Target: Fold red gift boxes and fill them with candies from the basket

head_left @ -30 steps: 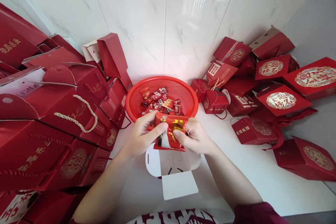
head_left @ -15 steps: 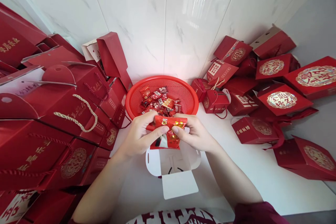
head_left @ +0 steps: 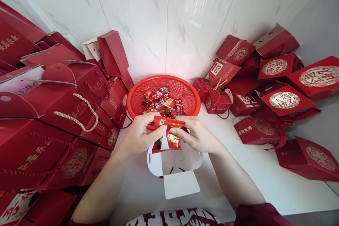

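Note:
My left hand (head_left: 145, 132) and my right hand (head_left: 198, 133) pinch a shiny red snack packet (head_left: 167, 143) between thumbs and fingers, one at each side near its top. Gold and white print shows on its front. Below the packet stands an open gift box (head_left: 182, 171), white inside, with its flaps spread and two short dark cord ends showing within. Just beyond my hands sits a red plastic basket (head_left: 189, 93) of small wrapped candies (head_left: 161, 99). The fingers behind the packet are hidden.
Stacked red gift boxes (head_left: 79, 106) with rope handles crowd the left side. More red boxes (head_left: 284, 99) with gold emblems are heaped on the right. A white tiled wall (head_left: 137, 17) rises behind the white table (head_left: 254, 173).
The packet's top edge has tipped and shifted slightly left, and my thumbs have moved a little on its front. Both hands still hold it.

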### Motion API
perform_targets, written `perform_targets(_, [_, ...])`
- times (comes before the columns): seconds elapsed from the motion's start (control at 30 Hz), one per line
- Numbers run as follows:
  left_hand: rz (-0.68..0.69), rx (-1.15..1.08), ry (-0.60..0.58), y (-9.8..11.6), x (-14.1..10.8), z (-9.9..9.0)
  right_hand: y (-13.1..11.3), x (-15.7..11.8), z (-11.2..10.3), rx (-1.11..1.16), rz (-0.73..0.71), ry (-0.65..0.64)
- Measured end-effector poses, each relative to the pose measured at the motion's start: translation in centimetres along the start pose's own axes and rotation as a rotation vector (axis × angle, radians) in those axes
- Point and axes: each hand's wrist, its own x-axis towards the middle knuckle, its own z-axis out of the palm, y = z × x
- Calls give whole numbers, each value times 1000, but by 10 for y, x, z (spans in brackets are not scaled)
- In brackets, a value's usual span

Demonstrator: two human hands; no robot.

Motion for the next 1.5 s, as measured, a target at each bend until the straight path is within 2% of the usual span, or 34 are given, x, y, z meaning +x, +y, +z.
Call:
perform_targets(0.13, [7,3,-27,1,1,0,-1,-1,1,50,-1,-15])
perform_targets(0.4, [161,125,124,2,-1,1,5,-1,3,202,97,52])
perform_targets(0.63, [151,182,27,2,-1,3,6,-1,3,234,162,74])
perform_targets(0.83, [229,203,85,-4,1,11,4,-1,5,200,149,94])
perform_targets(0.93, [197,157,119,-5,1,13,3,-3,3,150,60,136])
perform_targets(1.03, [98,49,89,-3,2,11,1,-4,0,116,7,194])
perform_targets(1.17, [12,6,-19,2,1,8,1,-5,-3,177,44,277])
perform_targets(1.27, [-5,-30,-2,2,0,8,3,-4,-2,220,76,311])
perform_targets(1.37, [12,-92,39,-1,0,10,6,-4,1,320,120,287])
perform_targets(1.5, [83,-179,92,-5,2,9,5,-4,0,336,195,154])
